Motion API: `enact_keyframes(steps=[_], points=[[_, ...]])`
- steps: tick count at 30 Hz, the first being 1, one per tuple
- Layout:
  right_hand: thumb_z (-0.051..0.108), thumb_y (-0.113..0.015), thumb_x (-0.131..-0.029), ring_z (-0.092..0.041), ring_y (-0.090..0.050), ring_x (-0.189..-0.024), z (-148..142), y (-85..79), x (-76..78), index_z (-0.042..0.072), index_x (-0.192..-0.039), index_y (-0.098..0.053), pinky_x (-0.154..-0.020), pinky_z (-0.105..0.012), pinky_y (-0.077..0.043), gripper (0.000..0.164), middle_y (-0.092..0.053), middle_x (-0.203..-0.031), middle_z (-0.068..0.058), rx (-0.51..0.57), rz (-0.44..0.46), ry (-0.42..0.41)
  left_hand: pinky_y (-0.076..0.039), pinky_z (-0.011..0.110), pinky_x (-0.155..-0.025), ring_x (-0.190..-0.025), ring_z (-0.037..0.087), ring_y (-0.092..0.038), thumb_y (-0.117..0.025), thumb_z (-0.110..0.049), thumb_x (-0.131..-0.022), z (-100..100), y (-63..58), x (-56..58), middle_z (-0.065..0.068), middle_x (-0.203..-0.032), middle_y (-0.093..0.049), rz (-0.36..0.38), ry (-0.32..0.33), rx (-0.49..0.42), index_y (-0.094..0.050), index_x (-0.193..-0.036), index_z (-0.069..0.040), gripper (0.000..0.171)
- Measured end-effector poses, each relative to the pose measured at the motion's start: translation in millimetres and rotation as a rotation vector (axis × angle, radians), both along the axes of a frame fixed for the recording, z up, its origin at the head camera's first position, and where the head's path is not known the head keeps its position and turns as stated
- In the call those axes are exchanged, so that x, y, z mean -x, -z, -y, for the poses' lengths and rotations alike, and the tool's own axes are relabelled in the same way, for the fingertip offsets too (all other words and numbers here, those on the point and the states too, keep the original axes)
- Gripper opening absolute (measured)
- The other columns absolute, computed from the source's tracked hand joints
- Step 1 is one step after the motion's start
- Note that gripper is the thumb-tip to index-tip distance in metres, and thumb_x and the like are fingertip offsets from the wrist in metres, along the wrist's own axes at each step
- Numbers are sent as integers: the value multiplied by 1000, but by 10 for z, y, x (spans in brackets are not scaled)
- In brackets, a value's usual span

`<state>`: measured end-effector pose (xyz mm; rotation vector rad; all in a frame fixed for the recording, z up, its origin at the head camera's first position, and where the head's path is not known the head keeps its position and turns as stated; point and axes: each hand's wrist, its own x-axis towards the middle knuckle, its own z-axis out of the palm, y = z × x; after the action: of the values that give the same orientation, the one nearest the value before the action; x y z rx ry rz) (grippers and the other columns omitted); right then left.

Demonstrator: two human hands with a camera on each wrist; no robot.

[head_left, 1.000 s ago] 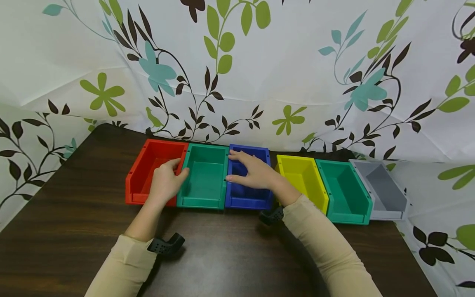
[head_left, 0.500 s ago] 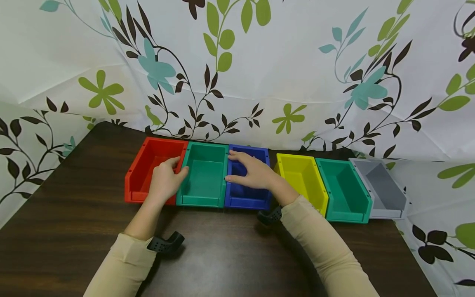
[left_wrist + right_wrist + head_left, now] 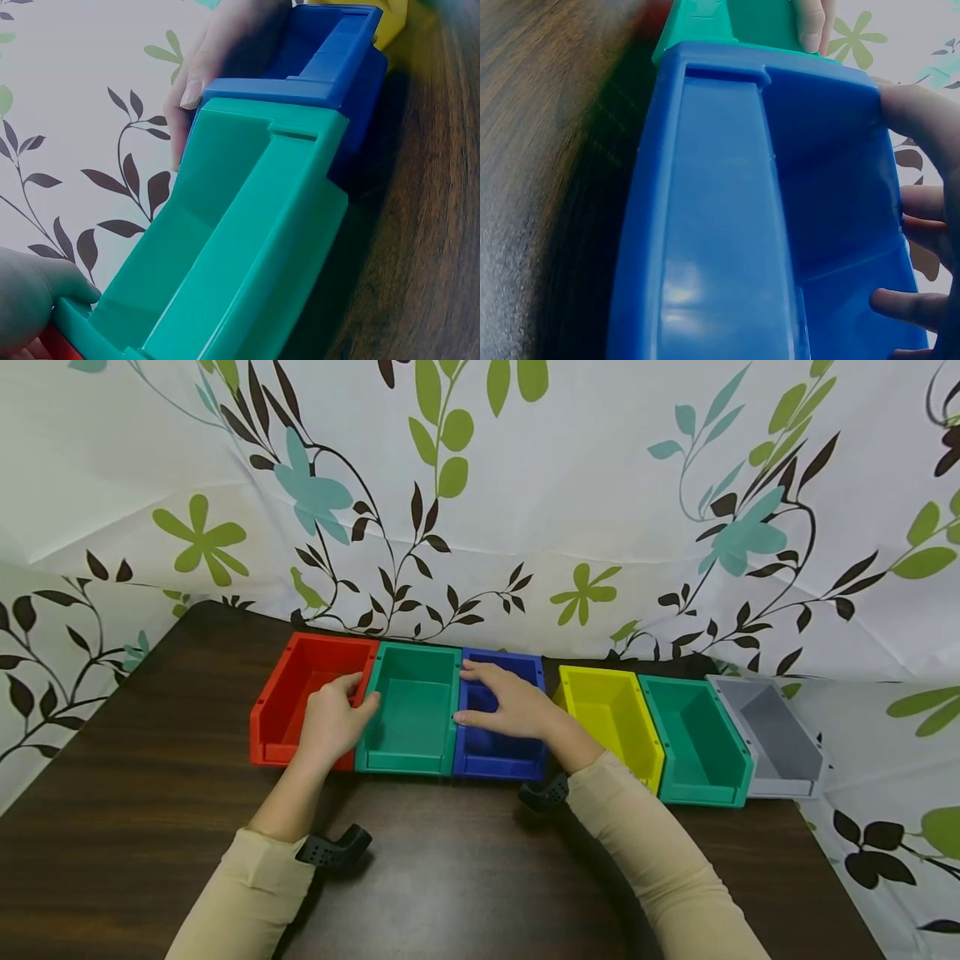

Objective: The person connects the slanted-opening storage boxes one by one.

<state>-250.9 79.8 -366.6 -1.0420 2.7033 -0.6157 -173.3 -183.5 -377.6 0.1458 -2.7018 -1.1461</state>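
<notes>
A red storage bin point(image 3: 288, 689), a green storage bin point(image 3: 411, 718) and a blue storage bin point(image 3: 498, 766) stand side by side at the back of the dark wooden table point(image 3: 450, 868). My left hand point(image 3: 330, 718) rests where red meets green, its thumb point(image 3: 73, 281) over the green rim and its other fingers over the red bin. Across the blue bin lies my right hand point(image 3: 510, 702), thumb and index finger spread and touching the rim beside green. In the right wrist view, one finger point(image 3: 904, 304) reaches inside the blue bin while others meet its rim.
To the right, past a small gap, a yellow bin point(image 3: 611, 718), a second green bin point(image 3: 693, 743) and a grey bin point(image 3: 772, 739) form another row. A patterned cloth point(image 3: 480, 527) hangs behind the table. Each wrist wears a black device point(image 3: 333, 846).
Both hands keep their places on the bins. The whole scene has crept slightly upward in the head view.
</notes>
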Motion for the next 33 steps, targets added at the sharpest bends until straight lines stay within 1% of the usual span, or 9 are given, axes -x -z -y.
enact_keyframes(steps=[4, 9, 15, 19, 23, 26, 33], points=[[68, -54, -82, -18, -28, -142, 3, 10, 0, 22, -146, -37, -115, -43, -28, 80, -28, -155, 7, -10, 2, -1, -55, 49, -79, -88, 36, -65, -57, -19, -92, 4, 0, 3, 29, -120, -60, -3, 0, -1, -49, -131, 9, 49], [69, -52, -82, -18, -28, -143, 5, 9, 1, 22, -146, -38, -115, -44, -27, 81, -26, -156, 8, -22, 2, -3, -54, 51, -83, -100, 40, -62, -57, -19, -92, 2, -10, 6, 29, -122, -59, 4, -2, -1, -49, -132, 9, 49], [71, -50, -81, -19, -29, -142, 18, -21, -18, 24, -146, -37, -114, -45, -29, 81, -24, -156, 9, -51, 3, 10, -54, 50, -83, -100, 40, -62, -56, -19, -93, 3, -18, 3, 28, -123, -59, 11, 1, -3, -48, -133, 9, 49], [73, -45, -83, -21, -34, -140, 35, -1, -39, 26, -149, -30, -113, -47, -30, 83, -26, -156, 9, -83, -4, 19, -53, 51, -84, -100, 40, -61, -56, -20, -93, 11, 4, 1, 29, -123, -58, 14, -1, -4, -48, -133, 9, 50], [76, -38, -83, -22, -35, -139, 43, 40, -65, 27, -151, -23, -114, -51, -26, 84, -26, -156, 8, -106, -25, 23, -53, 51, -86, -101, 41, -61, -56, -21, -93, 23, 30, 4, 29, -125, -58, 35, -6, -6, -47, -134, 8, 51], [75, -37, -84, -21, -33, -141, 34, 60, -90, 27, -150, -26, -115, -51, -24, 82, -24, -157, 7, -108, -55, 20, -53, 51, -85, -102, 40, -61, -56, -23, -93, 27, 44, 3, 28, -125, -58, 45, -8, -9, -47, -134, 7, 52], [70, -43, -85, -20, -32, -141, 8, 26, -124, 24, -146, -37, -116, -46, -25, 77, -26, -156, 5, -74, -120, 24, -53, 51, -86, -104, 40, -60, -56, -24, -93, 20, 19, 2, 28, -123, -59, 37, -10, -20, -48, -134, 7, 52]])
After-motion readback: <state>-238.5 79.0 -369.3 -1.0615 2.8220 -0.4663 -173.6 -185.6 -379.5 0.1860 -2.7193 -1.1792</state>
